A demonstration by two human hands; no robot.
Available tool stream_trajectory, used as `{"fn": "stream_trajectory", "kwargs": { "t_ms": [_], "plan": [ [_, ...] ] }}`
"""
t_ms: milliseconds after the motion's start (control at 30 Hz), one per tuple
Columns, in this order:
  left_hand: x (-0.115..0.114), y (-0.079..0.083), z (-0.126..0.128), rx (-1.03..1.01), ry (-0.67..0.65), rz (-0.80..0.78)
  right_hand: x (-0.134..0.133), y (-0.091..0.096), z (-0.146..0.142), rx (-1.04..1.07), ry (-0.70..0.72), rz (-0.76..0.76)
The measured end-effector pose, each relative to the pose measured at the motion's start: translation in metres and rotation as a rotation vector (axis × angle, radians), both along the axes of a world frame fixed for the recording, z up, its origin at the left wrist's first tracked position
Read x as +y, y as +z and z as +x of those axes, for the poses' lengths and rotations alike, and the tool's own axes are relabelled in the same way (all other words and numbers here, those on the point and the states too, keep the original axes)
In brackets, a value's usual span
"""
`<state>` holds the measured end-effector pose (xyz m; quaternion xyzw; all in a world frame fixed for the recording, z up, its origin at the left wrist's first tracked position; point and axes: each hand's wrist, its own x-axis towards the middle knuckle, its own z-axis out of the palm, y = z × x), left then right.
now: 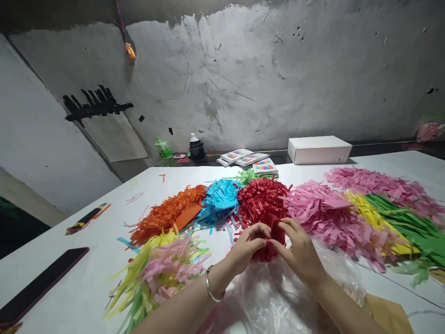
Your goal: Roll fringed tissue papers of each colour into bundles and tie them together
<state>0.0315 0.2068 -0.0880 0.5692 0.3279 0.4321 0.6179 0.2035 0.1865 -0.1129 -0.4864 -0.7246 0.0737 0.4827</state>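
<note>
As I view it: box at the rear edge of the counter. Left of the box, flat packs; farther left, a bottle. Before it, paper bundles and plastic wrap; far front-left, a phone.

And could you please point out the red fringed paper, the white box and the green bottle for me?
Red fringed paper (pixel 263 200): head view, on its fringed strips.
White box (pixel 320 154): head view, on its long front side.
Green bottle (pixel 163 148): head view, on its body.
</note>
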Motion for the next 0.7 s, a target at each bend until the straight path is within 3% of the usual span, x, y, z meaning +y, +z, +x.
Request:
{"fn": "stream_trajectory", "kwargs": {
  "t_ms": [300,500,600,700],
  "plan": [
    [0.008,-0.005,-0.004,0.215,0.120,0.090,-0.004,0.003,-0.003,0.089,0.113,-0.103],
    [0.003,-0.008,-0.002,0.495,0.156,0.617,-0.003,0.013,-0.001,0.225,0.171,-0.225],
    [0.002,-0.009,-0.002,0.503,0.169,0.698,0.001,0.016,0.002,0.271,0.232,-0.280],
    [0.005,-0.009,-0.005,0.468,0.140,0.670,0.003,0.017,0.007,0.301,0.291,-0.336]
  ]
}}
